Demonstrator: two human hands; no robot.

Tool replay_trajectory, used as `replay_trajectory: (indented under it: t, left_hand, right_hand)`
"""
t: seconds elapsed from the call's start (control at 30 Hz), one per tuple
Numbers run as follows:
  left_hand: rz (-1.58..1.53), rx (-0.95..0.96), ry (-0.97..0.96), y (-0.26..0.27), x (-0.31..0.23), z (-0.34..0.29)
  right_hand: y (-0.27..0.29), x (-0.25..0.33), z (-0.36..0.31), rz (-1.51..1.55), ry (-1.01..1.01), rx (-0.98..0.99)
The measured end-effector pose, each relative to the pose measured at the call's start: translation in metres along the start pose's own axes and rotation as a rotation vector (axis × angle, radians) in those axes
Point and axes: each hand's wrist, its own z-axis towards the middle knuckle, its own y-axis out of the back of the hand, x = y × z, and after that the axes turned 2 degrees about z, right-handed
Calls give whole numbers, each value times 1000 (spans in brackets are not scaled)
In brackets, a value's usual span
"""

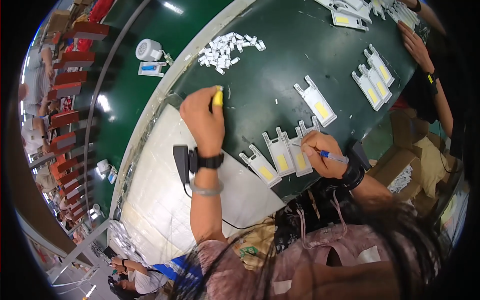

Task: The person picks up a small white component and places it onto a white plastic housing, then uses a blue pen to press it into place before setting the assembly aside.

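My left hand (204, 120) is raised over the green table, just below a heap of small white plastic pieces (222, 50). Its fingers pinch together beside a yellow finger covering (218, 97); a tiny pale bit shows at the tip, too small to name. In my right hand (320, 155) is a slim pen-shaped tool (334, 157) with a blue and clear barrel. That hand rests over a row of white two-pronged plastic plates (279, 159) with yellow rectangles. Its fingers partly cover the rightmost plate. Another such plate (317, 104) lies farther off.
More plates (372, 82) lie at the right, near a co-worker's hand (412, 42). A white sheet (160, 170) covers the table's near left. Beyond its raised rim stands a small white fan (149, 50) on a green surface. Cardboard boxes (395, 170) stand at lower right.
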Motion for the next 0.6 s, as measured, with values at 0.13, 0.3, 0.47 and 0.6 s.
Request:
replay_trajectory:
  t: [0.13, 0.3, 0.47, 0.6]
  left_hand:
    - [-58, 185, 0, 24, -61, -56]
    - [26, 253, -62, 21, -96, -89]
    - [134, 161, -155, 8, -94, -99]
    - [240, 120, -233, 0, -94, -103]
  right_hand:
    - [2, -2, -1, -5, -3, 42]
    - [2, 0, -2, -19, -28, 45]
    - [-1, 2, 0, -9, -6, 2]
    - [-1, -1, -1, 0, -19, -7]
